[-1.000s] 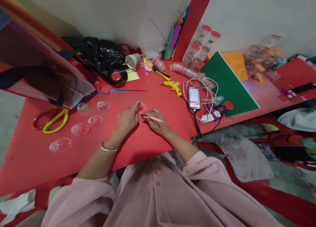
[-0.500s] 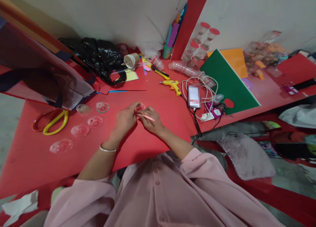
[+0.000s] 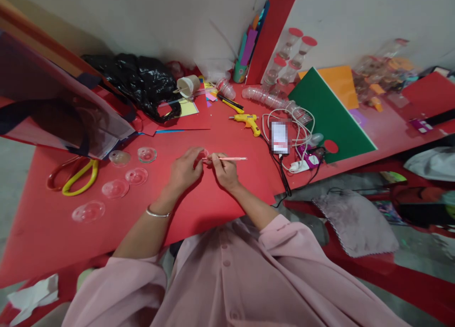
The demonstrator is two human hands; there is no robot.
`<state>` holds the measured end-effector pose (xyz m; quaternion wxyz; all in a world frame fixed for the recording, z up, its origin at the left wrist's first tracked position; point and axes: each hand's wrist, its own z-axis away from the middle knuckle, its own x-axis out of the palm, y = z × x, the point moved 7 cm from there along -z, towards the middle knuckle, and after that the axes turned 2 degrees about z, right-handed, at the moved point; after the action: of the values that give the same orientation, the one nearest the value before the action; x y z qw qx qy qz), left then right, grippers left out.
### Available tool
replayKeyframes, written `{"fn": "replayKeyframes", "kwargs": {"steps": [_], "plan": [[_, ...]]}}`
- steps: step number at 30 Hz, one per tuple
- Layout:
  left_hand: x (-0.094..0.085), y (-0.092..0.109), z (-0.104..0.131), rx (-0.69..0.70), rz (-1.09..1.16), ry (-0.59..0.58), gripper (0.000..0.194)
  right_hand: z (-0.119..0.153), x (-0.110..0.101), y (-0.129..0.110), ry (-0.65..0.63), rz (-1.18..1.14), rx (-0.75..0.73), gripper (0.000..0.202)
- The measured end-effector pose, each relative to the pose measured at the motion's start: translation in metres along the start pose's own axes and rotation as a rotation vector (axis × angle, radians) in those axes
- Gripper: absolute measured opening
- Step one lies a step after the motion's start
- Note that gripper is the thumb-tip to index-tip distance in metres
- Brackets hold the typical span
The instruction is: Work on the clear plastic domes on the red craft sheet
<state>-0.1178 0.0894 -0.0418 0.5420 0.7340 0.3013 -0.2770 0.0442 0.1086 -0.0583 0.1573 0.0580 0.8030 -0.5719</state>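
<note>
On a sheet of red paper point(image 3: 199, 208), my left hand point(image 3: 185, 168) grips the edge of a clear round plastic piece point(image 3: 205, 153), mostly hidden by the fingers. My right hand point(image 3: 225, 173) is closed around a slim pinkish pencil point(image 3: 236, 158), its back end pointing right and its tip close to the plastic piece. Whether the tip touches the piece or the paper cannot be seen. To the left lie several similar cut plastic bottle tops, among them a clear one point(image 3: 115, 188) and a cloudy one point(image 3: 120, 158). Scissors point(image 3: 85, 180) with yellow and red handles rest beside them.
A yellow glue gun point(image 3: 249, 122) lies behind my hands, with a utility knife point(image 3: 231, 103) beyond it. A phone point(image 3: 279, 137) sits among white cables. At the back are a black plastic bag point(image 3: 138, 83), stacked bottle pieces point(image 3: 266, 98) and a green board point(image 3: 330, 118).
The pencil has swung from slanting down to the right to nearly level. My right hand has turned with it, while my left hand has shifted slightly around the plastic piece.
</note>
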Motion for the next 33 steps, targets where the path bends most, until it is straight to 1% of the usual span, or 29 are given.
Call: {"fn": "replayKeyframes", "kwargs": {"steps": [2,4,8,12,14,18,20,22,27,33], "plan": [[0.000,-0.001,-0.001,0.011,0.010,0.017,0.040,-0.001,0.000,0.007,0.030,-0.100,0.077,0.053],[0.001,0.000,-0.003,0.019,0.015,0.023,0.037,-0.002,-0.001,0.010,0.059,-0.150,0.109,0.054],[0.002,0.003,-0.003,0.028,0.006,0.047,0.033,-0.002,-0.005,0.009,0.090,-0.159,0.111,0.056],[0.001,0.001,-0.001,-0.028,-0.038,0.058,0.032,-0.002,-0.008,0.007,0.110,-0.127,0.105,0.059],[0.001,-0.001,-0.002,-0.039,-0.047,0.053,0.036,-0.002,-0.009,0.007,0.117,-0.132,0.109,0.059],[0.001,-0.005,-0.004,-0.067,-0.061,0.046,0.052,-0.002,-0.009,0.009,0.119,-0.127,0.120,0.059],[0.003,-0.007,-0.005,-0.084,-0.063,0.036,0.055,-0.002,-0.009,0.010,0.123,-0.122,0.112,0.058],[0.005,-0.008,-0.006,-0.086,-0.062,0.030,0.053,-0.002,-0.009,0.010,0.120,-0.134,0.104,0.057],[0.006,-0.012,-0.007,-0.067,-0.044,0.054,0.042,-0.002,-0.008,0.008,0.114,-0.168,0.102,0.054],[0.005,-0.018,-0.007,-0.074,-0.006,0.093,0.040,-0.003,-0.009,0.007,0.116,-0.154,0.112,0.056]]}}
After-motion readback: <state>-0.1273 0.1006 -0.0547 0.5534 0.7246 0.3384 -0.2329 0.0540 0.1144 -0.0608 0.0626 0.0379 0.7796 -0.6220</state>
